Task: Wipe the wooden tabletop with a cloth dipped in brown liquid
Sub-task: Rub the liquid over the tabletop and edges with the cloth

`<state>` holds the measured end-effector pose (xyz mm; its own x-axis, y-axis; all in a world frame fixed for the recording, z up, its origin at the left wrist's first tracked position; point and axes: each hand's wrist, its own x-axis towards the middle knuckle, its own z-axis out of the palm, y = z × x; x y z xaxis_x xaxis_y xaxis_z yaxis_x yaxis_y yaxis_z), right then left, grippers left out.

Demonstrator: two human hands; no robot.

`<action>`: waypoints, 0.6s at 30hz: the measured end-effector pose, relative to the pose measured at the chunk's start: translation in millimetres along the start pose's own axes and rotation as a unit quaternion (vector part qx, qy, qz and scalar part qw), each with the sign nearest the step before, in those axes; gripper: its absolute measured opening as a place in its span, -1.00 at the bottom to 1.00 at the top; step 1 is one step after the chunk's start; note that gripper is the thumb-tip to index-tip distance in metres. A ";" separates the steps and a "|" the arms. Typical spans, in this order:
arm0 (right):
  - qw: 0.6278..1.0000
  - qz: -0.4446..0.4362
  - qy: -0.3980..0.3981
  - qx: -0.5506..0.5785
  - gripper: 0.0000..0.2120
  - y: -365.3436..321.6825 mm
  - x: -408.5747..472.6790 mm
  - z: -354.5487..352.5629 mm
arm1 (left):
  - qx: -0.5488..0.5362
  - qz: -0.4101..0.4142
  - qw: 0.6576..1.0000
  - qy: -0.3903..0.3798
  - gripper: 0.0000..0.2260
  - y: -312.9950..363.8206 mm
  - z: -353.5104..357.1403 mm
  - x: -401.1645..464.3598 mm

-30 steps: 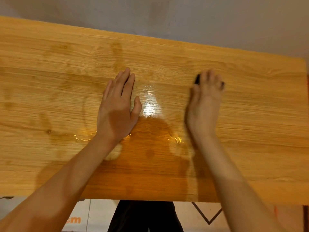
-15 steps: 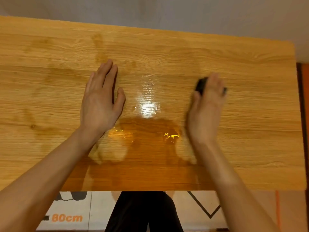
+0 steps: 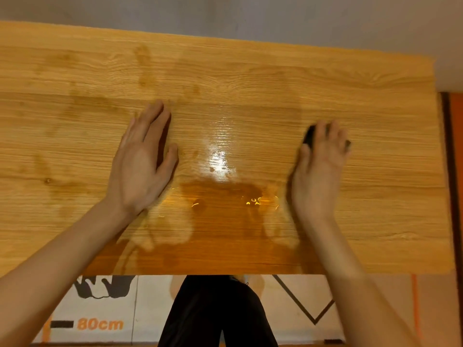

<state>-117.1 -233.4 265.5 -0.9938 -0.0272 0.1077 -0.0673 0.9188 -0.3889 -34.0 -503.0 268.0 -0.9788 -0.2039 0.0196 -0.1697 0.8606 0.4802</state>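
The wooden tabletop (image 3: 250, 78) fills the view, with faint brown streaks across it. A shiny pool of brown liquid (image 3: 220, 209) spreads over the near middle, between my arms. My left hand (image 3: 142, 166) lies flat on the wood left of the pool, fingers straight and together. Right of the pool, my right hand (image 3: 318, 176) presses a small dark cloth (image 3: 309, 137) onto the surface, fingers curled over it. Only the cloth's edges show, beside my thumb and little finger.
The table's right edge (image 3: 441, 171) is a hand's width beyond my right hand, and its near edge (image 3: 225, 273) runs just above my dark-clothed legs. A floor mat marked "80cm" (image 3: 100, 324) lies below. A grey wall stands behind the table.
My right hand has slid the cloth to the right over the wood, most of it in the first half second. My left hand stays planted. The view has shifted right.
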 end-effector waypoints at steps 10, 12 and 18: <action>0.969 -0.221 -0.098 -0.051 -0.41 -31.0 -29.8 12.3 | 0.003 -0.045 0.999 0.015 -0.46 10.3 13.4 -65.1; 0.993 -0.088 -0.080 -0.004 -0.52 21.4 -18.7 -17.9 | 0.008 -0.042 0.999 0.016 -0.46 9.1 14.0 -64.7; 1.000 -0.017 0.006 0.009 -0.52 -17.8 -38.8 0.3 | 0.022 -0.043 0.998 0.029 -0.45 7.8 14.1 -62.9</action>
<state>-77.4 -248.8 268.0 -0.9899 -0.0536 0.1312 -0.1024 0.9103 -0.4010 24.6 -476.9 258.1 -0.9522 -0.3039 0.0306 -0.2597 0.8581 0.4429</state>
